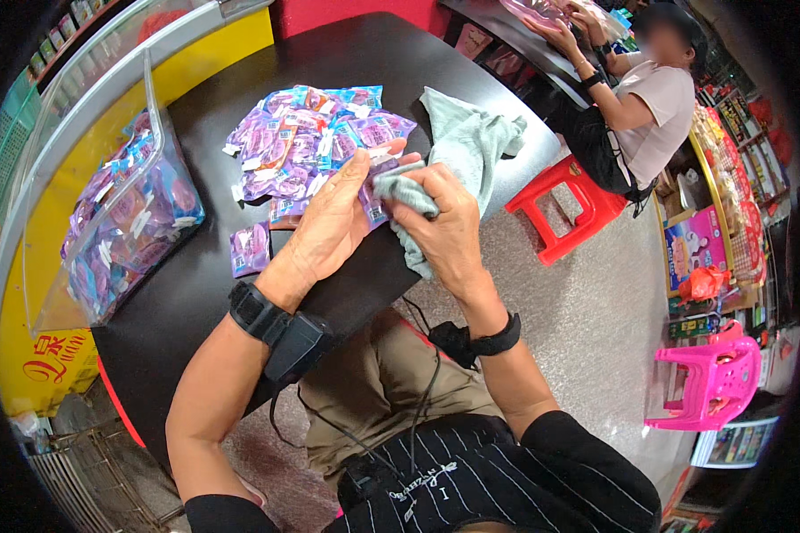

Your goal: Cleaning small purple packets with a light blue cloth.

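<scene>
My left hand (336, 218) is over the black table, palm turned up, with a small purple packet (373, 206) held between thumb and fingers. In my right hand (446, 218) is a bunched part of a grey-green cloth (473, 147), pressed against that packet. The rest of the cloth lies on the table to the right. Just beyond my hands is a heap of purple and blue packets (298, 142), with white tags on several. One single packet (250, 249) lies apart, left of my left wrist. My fingers partly hide the held packet.
A clear plastic bin (142, 222) full of similar packets stands at the table's left. Behind it is a yellow-sided counter (213, 49). To the right are a red stool (564, 209), a seated person (653, 98) handling a clear bag, and a pink chair (711, 377).
</scene>
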Available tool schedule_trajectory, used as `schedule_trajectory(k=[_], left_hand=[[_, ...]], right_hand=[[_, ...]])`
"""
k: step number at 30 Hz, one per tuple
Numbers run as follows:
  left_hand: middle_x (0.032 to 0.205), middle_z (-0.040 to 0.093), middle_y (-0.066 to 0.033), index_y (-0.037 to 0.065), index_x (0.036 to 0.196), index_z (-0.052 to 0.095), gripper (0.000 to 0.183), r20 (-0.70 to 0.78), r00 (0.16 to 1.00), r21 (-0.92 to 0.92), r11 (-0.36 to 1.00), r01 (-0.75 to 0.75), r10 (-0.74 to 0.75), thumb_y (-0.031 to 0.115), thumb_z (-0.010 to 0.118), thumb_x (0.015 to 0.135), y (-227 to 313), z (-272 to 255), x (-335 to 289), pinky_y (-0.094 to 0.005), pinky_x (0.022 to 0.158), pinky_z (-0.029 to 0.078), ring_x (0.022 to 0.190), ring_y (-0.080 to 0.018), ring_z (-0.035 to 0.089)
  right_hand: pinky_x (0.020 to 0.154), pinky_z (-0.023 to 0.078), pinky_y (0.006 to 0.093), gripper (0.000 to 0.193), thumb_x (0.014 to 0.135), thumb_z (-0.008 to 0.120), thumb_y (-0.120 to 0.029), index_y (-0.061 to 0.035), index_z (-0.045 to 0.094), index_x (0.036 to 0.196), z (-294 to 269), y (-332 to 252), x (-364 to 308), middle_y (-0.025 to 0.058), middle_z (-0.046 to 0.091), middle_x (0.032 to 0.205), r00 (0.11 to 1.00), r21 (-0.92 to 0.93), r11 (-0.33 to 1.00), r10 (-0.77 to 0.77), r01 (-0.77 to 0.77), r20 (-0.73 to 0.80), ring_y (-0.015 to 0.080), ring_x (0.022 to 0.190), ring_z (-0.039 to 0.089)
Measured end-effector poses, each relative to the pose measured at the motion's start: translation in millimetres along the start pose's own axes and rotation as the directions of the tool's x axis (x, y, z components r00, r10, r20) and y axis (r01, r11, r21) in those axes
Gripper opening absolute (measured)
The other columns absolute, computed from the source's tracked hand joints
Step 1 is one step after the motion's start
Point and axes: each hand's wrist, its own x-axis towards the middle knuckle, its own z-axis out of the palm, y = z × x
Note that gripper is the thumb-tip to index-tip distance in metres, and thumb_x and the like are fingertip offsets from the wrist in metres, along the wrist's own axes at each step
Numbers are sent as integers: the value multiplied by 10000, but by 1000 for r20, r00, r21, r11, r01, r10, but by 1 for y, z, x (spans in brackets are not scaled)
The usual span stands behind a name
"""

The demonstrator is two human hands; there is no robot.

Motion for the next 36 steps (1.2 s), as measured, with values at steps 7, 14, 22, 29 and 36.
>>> schedule_trajectory(k=[7, 14, 22, 29, 36], left_hand=[[1378, 542, -104, 40, 1429, 426, 552, 5, 1000, 18, 1000, 3, -3, 438, 343, 1055, -3, 2, 1, -372, 1091, 391, 1236, -188, 535], [1375, 519, -47, 43, 1380, 493, 498, 87, 996, 27, 999, -25, 23, 405, 358, 1065, -3, 2, -2, -339, 1113, 344, 1262, -150, 478], [1309, 559, -63, 21, 1400, 455, 561, 97, 994, 117, 991, -59, 48, 449, 368, 1048, -2, 7, -3, -362, 1090, 375, 1231, -187, 514], [1289, 548, -140, 21, 1376, 428, 615, 19, 996, -53, 995, 85, -84, 524, 353, 1030, -7, -3, -3, -372, 1094, 374, 1248, -239, 498], [1243, 586, -111, 44, 1274, 508, 496, 29, 996, -225, 970, 94, -90, 466, 390, 1041, -7, -10, 3, -341, 1063, 411, 1156, -186, 563]], right_hand=[[731, 500, 375, 306, 680, 760, -78, -102, 660, 968, -3, 7, 0, 78, 616, 904, 973, 8, 987, -159, 161, 169, 280, 846, 631], [788, 480, 356, 299, 768, 757, -106, -15, 610, 1012, -2, 2, 3, 99, 607, 972, 998, 153, 987, 46, -40, -33, 262, 901, 615], [820, 469, 309, 325, 790, 758, -98, -4, 628, 1072, -6, 22, 1, 67, 614, 965, 995, 240, 969, 39, -60, 92, 196, 934, 603], [831, 483, 290, 225, 834, 670, -6, -13, 646, 1058, -1, 22, 6, 18, 607, 986, 939, 639, 752, 315, -160, -136, 141, 948, 585], [815, 499, 311, 486, 678, 735, 18, -147, 707, 1134, -9, 6, 0, 102, 596, 996, 976, 90, 978, -198, 190, 89, 246, 935, 619]])
